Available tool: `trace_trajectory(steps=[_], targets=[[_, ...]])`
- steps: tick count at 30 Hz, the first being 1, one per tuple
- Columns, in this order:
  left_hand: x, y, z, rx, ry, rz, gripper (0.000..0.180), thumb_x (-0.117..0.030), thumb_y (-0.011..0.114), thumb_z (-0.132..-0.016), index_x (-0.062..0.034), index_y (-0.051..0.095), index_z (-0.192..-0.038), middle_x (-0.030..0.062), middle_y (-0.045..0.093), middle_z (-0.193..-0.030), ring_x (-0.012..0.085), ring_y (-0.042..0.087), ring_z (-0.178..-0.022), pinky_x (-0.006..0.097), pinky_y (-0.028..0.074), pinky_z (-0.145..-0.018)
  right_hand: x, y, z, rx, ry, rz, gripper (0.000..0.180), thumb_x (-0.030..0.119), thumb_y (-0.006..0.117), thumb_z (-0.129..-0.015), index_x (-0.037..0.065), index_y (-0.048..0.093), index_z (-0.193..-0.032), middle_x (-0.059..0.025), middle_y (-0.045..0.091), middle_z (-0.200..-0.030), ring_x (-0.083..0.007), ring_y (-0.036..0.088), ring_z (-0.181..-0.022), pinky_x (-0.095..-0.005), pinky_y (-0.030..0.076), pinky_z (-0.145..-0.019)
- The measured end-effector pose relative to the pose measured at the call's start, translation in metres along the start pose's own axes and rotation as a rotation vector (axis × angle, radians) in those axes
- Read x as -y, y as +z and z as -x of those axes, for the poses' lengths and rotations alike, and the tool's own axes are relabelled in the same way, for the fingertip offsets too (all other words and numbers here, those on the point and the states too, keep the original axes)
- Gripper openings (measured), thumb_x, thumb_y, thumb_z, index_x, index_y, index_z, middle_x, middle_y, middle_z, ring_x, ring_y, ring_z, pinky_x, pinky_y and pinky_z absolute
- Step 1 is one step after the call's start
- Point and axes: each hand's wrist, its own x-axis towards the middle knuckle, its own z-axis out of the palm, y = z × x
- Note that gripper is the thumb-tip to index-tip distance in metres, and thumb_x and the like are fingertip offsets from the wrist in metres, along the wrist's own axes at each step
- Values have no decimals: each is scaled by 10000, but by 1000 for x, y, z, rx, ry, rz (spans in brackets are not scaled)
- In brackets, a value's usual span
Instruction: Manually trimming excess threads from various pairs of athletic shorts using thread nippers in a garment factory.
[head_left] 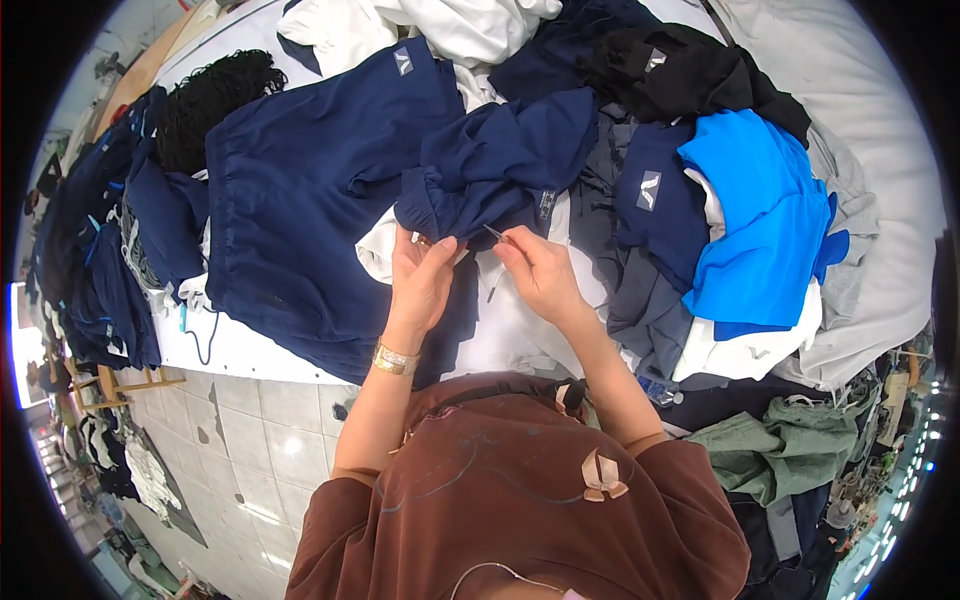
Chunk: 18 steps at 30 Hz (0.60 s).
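In front of me a bunched navy garment point(500, 160) with a gathered elastic edge lies partly lifted off the table. My left hand point(424, 270), with a gold band on its wrist, is closed on the gathered edge, thumb on top. Just to the right, my right hand point(540, 272) pinches a thin dark cord-like piece point(493, 232) that reaches the garment's edge. Whether it is a drawstring or a small tool I cannot tell. Under my hands is white cloth point(530, 320). A pair of navy shorts point(320, 180) lies spread to the left, its waistband along the left side.
A bundle of black cords point(215, 105) and navy garments point(95, 250) lie at the left. On the right are a bright blue garment point(755, 220), a black garment point(695, 75) and a grey garment point(655, 300). White garments point(460, 30) lie at the back; green cloth point(790, 445) hangs lower right.
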Motion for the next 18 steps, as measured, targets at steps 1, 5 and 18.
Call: trace_trajectory(steps=[1, 5, 18], targets=[[-2, 0, 0, 40, 21, -11, 557, 47, 539, -830, -106, 311, -1315, 72, 480, -1216, 184, 520, -1069, 361, 421, -916, 2, 0, -1, 3, -3, -2, 196, 208, 582, -881, 18, 556, -924, -112, 562, -681, -213, 548, -559, -285, 419, -532], [-5, -3, 0, 50, 26, -17, 543, 61, 521, -842, -104, 308, -1313, 77, 476, -1225, 186, 512, -1089, 360, 423, -925, 9, -7, -9, -20, -62, 152, 257, 284, 612, -859, 37, 547, -883, -90, 582, -674, -280, 573, -563, -335, 422, -493], [-10, 1, 0, 108, 11, -78, 610, 26, 510, -879, -106, 218, -1398, 81, 458, -1264, 172, 512, -1096, 332, 427, -924, 11, -20, -21, 37, -181, 243, 249, 249, 646, -829, 20, 552, -859, -62, 551, -676, -206, 558, -563, -274, 425, -512]])
